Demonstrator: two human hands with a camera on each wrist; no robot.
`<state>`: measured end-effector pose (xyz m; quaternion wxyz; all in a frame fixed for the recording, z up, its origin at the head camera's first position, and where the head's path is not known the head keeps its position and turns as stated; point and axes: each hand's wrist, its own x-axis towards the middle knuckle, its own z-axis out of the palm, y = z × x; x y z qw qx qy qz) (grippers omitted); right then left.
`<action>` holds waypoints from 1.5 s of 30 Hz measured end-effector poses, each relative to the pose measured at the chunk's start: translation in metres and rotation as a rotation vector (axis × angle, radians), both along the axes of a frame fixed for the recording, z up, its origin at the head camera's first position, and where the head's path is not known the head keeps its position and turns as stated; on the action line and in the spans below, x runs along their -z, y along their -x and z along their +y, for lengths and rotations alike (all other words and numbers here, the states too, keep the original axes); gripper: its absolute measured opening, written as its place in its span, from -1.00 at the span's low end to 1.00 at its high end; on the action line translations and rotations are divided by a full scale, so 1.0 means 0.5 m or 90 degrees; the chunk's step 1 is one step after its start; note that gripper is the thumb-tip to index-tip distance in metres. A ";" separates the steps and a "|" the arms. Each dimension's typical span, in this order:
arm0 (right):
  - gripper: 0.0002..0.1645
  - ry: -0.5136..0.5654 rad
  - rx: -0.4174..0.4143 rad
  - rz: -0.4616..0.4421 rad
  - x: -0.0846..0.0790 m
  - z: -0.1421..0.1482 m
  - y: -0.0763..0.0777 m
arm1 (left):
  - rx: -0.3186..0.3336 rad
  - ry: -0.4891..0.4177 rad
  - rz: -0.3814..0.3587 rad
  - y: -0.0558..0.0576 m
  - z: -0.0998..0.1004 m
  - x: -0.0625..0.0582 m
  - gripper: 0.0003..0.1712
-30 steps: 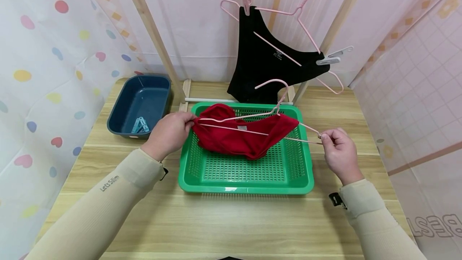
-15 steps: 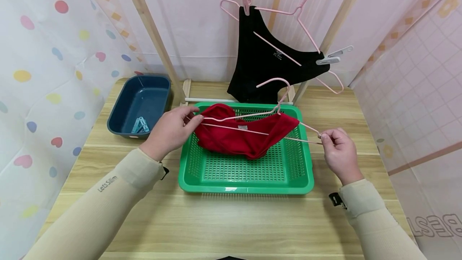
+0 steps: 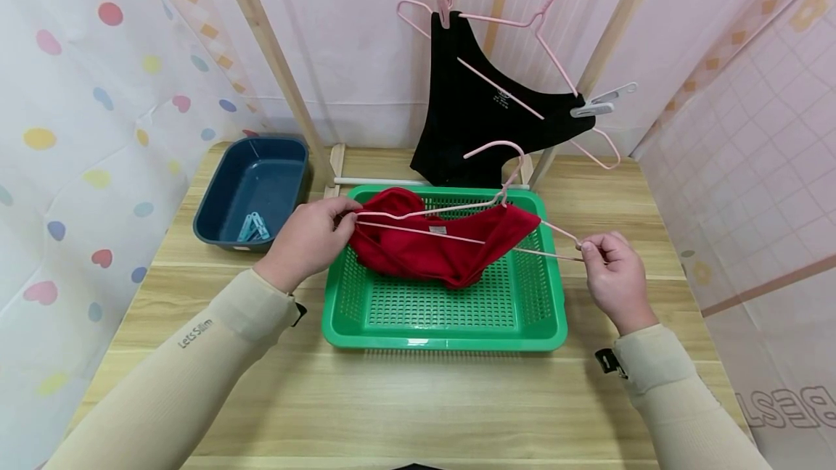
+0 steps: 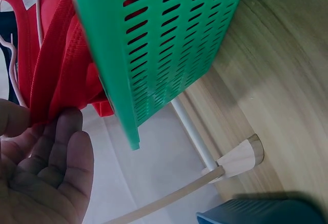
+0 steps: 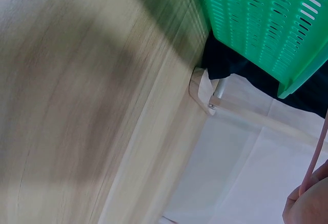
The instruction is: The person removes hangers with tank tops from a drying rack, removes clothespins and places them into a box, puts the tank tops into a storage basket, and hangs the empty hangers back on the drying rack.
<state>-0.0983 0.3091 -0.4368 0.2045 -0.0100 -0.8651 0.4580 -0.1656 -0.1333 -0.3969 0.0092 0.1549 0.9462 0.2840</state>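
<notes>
Over the green basket (image 3: 446,344), I find the red garment (image 3: 424,256) on the pink hanger (image 3: 451,209), fingers of the left hand (image 3: 307,238) pinching its strap (image 4: 69,88), those of the right hand (image 3: 617,278) the hanger's opposite end; uneven pull could slip the strap off.

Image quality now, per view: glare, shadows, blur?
Head: evenly lit, mostly crisp, pale sheen on the table in front of the basket; left wrist: red garment reads clearly, basket's near edge looks soft; right wrist: broad soft shadows across the table, right hand cut off by the frame.
</notes>
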 end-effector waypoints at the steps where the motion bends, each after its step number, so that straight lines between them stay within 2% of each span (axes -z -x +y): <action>1: -0.83 0.000 0.001 0.000 0.000 0.000 0.000 | -0.001 0.000 -0.001 0.000 0.000 0.000 -0.67; 7: -0.83 0.000 0.003 0.010 0.002 0.001 0.001 | -0.005 0.003 -0.021 -0.002 0.001 -0.001 -0.66; 13: -0.83 0.006 0.003 0.015 0.005 0.002 0.001 | -0.002 0.016 -0.021 -0.002 0.000 0.000 -0.69; 23: -0.82 0.018 0.000 0.019 0.003 -0.001 0.000 | 0.015 0.056 -0.034 -0.002 -0.003 0.012 -0.72; 30: -0.82 0.018 -0.003 0.013 0.003 0.000 -0.002 | 0.018 0.046 -0.057 -0.003 -0.003 0.013 -0.72; 45: -0.82 0.012 -0.014 0.007 0.006 -0.006 -0.002 | 0.024 0.028 -0.035 -0.005 0.003 0.009 -0.67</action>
